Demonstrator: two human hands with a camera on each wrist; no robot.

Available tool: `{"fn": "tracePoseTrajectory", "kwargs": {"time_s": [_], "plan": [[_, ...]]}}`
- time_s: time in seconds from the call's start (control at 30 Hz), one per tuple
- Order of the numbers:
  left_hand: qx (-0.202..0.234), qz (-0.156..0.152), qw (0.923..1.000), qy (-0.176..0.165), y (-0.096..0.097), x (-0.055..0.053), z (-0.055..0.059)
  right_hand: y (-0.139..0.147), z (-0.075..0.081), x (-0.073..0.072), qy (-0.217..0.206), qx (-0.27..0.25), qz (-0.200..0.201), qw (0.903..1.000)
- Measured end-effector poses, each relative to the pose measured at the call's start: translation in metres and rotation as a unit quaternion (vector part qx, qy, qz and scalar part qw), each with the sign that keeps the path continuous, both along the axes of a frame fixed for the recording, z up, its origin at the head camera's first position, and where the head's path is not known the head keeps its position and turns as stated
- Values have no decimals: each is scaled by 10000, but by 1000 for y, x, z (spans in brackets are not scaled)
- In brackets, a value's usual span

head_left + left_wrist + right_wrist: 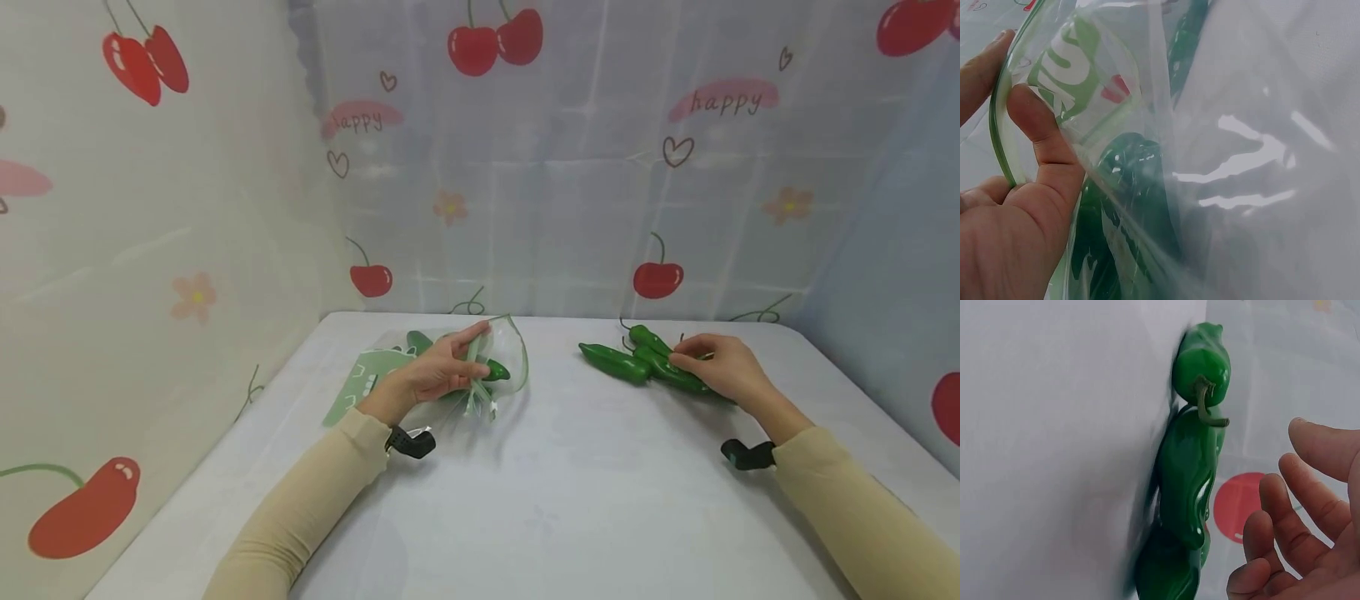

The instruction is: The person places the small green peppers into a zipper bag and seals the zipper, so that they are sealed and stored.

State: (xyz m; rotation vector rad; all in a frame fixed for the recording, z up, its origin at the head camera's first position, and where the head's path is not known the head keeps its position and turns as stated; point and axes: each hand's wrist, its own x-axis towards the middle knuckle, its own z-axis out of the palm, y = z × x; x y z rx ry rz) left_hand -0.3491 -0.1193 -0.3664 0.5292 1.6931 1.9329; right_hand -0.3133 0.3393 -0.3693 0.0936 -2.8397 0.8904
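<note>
My left hand [431,372] holds the green-edged mouth of a clear zip bag [371,373], which has a green print. In the left wrist view, the bag's rim passes between the thumb and the fingers. Green peppers [1132,181] lie inside, seen through the plastic. On the right, my right hand [726,367] hovers over a small pile of green chili peppers [613,362]. Its fingers [1291,522] are loosely bent and hold nothing. A gap shows between them and the peppers in the right wrist view, where a curved stem [1202,403] stands out.
A white tabletop [540,492] lies beneath everything. Cherry-printed curtains [555,208] rise behind it and on both sides. Each wrist carries a black strap-on device [415,443].
</note>
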Motion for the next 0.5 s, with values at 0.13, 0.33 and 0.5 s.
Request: {"fn": "tracePoseTrajectory", "kwargs": {"time_s": [0.13, 0.33, 0.5], "plan": [[-29, 47, 10000, 6, -1, 2, 0, 5, -2, 1, -3, -1, -108, 9999], [-45, 70, 10000, 6, -1, 3, 1, 14, -5, 1, -39, 20, -239, 9997], [-55, 42, 10000, -11, -1, 1, 0, 24, -9, -1, -113, 28, -400, 9991]]}}
